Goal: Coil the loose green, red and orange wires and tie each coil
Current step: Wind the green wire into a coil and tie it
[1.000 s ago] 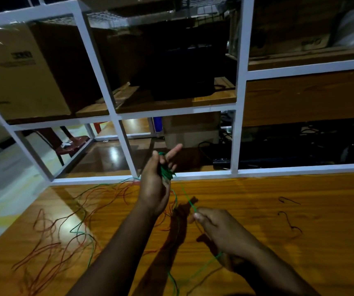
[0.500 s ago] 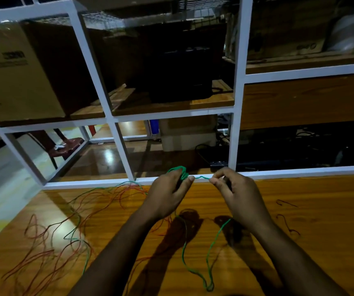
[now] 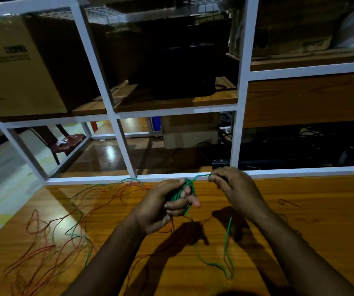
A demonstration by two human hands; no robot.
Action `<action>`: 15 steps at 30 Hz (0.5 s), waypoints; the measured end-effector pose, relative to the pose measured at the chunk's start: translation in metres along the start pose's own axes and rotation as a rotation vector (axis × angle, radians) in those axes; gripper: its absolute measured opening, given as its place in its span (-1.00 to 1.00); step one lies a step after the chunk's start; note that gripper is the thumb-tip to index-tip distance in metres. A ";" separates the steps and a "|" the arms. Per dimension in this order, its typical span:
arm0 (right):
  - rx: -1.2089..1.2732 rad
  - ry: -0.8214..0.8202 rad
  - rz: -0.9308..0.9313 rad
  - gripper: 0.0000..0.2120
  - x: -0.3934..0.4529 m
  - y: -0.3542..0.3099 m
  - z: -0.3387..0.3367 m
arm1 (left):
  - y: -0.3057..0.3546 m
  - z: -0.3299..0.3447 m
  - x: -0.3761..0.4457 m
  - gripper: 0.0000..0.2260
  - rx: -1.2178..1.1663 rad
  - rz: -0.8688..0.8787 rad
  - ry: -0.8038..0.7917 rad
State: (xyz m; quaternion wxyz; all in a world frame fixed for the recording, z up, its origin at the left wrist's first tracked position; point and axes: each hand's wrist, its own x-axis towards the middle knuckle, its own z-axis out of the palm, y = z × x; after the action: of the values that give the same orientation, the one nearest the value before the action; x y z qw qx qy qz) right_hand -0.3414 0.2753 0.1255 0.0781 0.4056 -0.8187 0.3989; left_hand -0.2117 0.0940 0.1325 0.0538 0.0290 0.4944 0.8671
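I judge it early: my left hand (image 3: 161,207) grips the half-wound thin green wire (image 3: 227,238), right hand (image 3: 233,186) pinching it; tangled red and orange wires (image 3: 50,238) lie loose far left.

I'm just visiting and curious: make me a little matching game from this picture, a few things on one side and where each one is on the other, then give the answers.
Things:
1. green wire coil
2. free green strand
3. loose red and orange wires
4. cardboard box

Places:
A. on the upper shelf at far left
B. pinched by the right hand
C. spread over the table at left
D. held in the left hand

Pairs: 1-D, 2-B, 3-C, 4-A
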 end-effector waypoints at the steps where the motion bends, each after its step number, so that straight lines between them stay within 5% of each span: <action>1: 0.012 -0.039 0.010 -0.88 -0.002 0.001 0.006 | 0.003 0.001 0.000 -0.71 -0.116 0.015 -0.027; 6: 0.352 -0.217 0.133 -0.85 -0.025 -0.007 0.036 | 0.028 0.003 -0.004 -0.66 -0.366 0.242 0.019; 10: 0.729 -0.396 0.224 -0.76 -0.032 -0.020 0.036 | 0.032 -0.004 -0.003 -0.82 -0.412 0.338 0.088; 15: 1.200 -0.255 0.389 -0.68 -0.031 -0.015 0.032 | 0.030 -0.007 -0.004 -0.81 -0.418 0.452 0.227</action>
State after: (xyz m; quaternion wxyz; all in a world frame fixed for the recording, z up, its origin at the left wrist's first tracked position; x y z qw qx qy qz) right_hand -0.3039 0.2655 0.0986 -0.3341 0.2672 -0.5147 0.7430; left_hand -0.2104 0.0725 0.1544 -0.1908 0.0296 0.2895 0.9375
